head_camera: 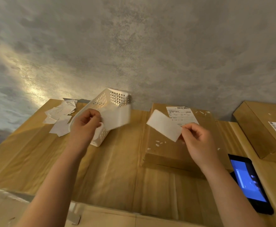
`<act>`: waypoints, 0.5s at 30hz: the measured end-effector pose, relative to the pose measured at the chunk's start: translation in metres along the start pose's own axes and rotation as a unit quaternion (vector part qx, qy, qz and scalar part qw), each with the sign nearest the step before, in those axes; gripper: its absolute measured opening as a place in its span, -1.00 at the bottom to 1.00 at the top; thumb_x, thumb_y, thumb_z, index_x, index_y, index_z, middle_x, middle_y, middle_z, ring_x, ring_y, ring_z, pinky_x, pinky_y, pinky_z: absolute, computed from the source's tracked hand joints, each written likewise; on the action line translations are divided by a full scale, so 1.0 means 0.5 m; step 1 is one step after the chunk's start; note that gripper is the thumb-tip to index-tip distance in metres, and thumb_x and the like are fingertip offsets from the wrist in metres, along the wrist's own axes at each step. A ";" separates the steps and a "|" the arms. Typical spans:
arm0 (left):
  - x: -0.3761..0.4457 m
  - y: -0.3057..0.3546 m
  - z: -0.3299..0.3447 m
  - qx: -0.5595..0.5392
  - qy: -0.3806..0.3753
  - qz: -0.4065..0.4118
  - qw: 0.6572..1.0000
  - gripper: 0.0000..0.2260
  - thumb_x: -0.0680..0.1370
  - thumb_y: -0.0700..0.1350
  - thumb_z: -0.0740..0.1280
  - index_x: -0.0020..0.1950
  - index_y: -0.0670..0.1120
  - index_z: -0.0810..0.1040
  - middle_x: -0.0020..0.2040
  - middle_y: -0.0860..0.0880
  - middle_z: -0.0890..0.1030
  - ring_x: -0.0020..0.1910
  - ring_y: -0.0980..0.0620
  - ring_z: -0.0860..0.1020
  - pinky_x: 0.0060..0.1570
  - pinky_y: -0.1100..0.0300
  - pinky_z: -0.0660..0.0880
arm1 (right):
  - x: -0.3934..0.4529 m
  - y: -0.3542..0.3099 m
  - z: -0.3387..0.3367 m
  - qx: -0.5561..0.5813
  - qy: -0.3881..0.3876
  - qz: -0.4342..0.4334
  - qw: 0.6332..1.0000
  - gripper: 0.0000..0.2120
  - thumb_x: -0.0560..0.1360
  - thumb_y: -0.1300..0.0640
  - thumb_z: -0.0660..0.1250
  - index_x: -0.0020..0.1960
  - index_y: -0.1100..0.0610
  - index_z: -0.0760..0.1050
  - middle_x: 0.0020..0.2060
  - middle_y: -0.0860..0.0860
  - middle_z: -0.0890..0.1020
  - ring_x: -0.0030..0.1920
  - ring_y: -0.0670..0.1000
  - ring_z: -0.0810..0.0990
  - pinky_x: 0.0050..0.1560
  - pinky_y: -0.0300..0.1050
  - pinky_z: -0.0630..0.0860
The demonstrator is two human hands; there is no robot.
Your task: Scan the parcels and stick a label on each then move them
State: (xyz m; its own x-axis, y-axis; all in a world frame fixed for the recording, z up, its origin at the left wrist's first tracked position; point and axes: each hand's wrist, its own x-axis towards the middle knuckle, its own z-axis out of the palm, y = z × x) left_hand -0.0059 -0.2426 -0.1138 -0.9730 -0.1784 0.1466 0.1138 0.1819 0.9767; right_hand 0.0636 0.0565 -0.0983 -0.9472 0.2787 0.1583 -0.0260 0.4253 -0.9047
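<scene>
Flanking the hands: white basket (111, 102), scanner (248, 182), parcel (180, 145).

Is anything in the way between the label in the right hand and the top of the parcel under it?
Nothing visible. The right hand pinches the label just above the parcel, whose bare cardboard lies open below the printed shipping label. The left hand holds the other sheet off by the basket.

Two brown cardboard parcels, one at centre (180, 141) and one at far right (263, 128); one white perforated plastic basket (111, 102); one black handheld scanner with a blue screen (248, 182); two white paper sheets in hand, left (117, 117) and right (164, 125); one heap of loose white slips (60, 117)
</scene>
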 end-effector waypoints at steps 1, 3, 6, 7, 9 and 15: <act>0.014 -0.004 -0.013 0.010 0.022 0.000 1.000 -0.87 0.57 -0.13 0.27 -0.14 -0.12 0.55 -0.07 -0.19 0.60 -0.11 -0.02 0.54 -0.06 0.02 0.47 | 0.003 -0.001 -0.002 0.015 0.012 0.006 1.000 -0.81 0.59 0.19 0.28 -0.18 0.06 0.56 -0.19 -0.10 0.65 -0.12 0.07 0.63 -0.09 0.16 0.59; 0.039 -0.013 -0.032 0.040 0.049 0.009 0.998 -0.85 0.56 -0.08 0.28 -0.12 -0.13 0.55 -0.13 -0.19 0.58 -0.18 0.00 0.50 -0.12 0.02 0.43 | 0.007 -0.003 -0.002 0.036 0.021 0.008 0.999 -0.81 0.59 0.21 0.26 -0.17 0.07 0.56 -0.18 -0.06 0.66 -0.12 0.05 0.62 -0.10 0.08 0.58; 0.071 -0.014 -0.047 0.114 0.070 0.040 0.990 -0.85 0.58 -0.05 0.28 -0.12 -0.09 0.56 -0.20 -0.03 0.60 -0.21 0.06 0.52 -0.13 0.10 0.44 | 0.008 -0.005 0.002 0.035 0.005 -0.005 0.999 -0.82 0.60 0.20 0.27 -0.14 0.04 0.55 -0.17 -0.19 0.64 -0.09 -0.01 0.63 -0.09 -0.07 0.58; 0.083 -0.013 -0.047 0.139 0.073 0.052 0.986 -0.85 0.59 -0.05 0.29 -0.11 -0.08 0.56 -0.20 0.00 0.61 -0.22 0.08 0.53 -0.16 0.14 0.43 | 0.008 -0.005 0.004 0.031 0.000 -0.010 0.999 -0.82 0.60 0.20 0.27 -0.14 0.03 0.55 -0.21 -0.23 0.64 -0.10 -0.04 0.63 -0.07 -0.06 0.59; 0.115 -0.009 -0.041 0.198 0.063 0.086 0.974 -0.86 0.60 -0.04 0.28 -0.09 -0.05 0.56 -0.15 0.04 0.63 -0.16 0.09 0.56 -0.19 0.17 0.43 | 0.011 -0.006 0.009 0.026 -0.006 -0.018 0.999 -0.81 0.59 0.20 0.27 -0.14 0.01 0.55 -0.23 -0.27 0.65 -0.12 -0.08 0.64 -0.05 -0.05 0.60; 0.220 -0.004 0.022 0.320 0.019 0.099 0.942 -0.86 0.57 0.00 0.26 -0.11 -0.01 0.55 -0.19 0.02 0.65 -0.16 -0.01 0.61 -0.12 0.02 0.55 | 0.022 -0.019 0.022 0.022 -0.013 -0.039 0.999 -0.80 0.59 0.20 0.27 -0.15 -0.01 0.55 -0.20 -0.21 0.66 -0.10 -0.05 0.66 -0.01 0.06 0.61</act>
State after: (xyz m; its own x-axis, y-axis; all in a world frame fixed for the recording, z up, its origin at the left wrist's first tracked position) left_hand -0.1156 -0.2518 -0.1016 -0.9359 -0.1129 0.3336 0.1356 0.7585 0.6374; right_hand 0.0498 0.0460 -0.0924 -0.9499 0.2238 0.2184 -0.1130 0.4056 -0.9070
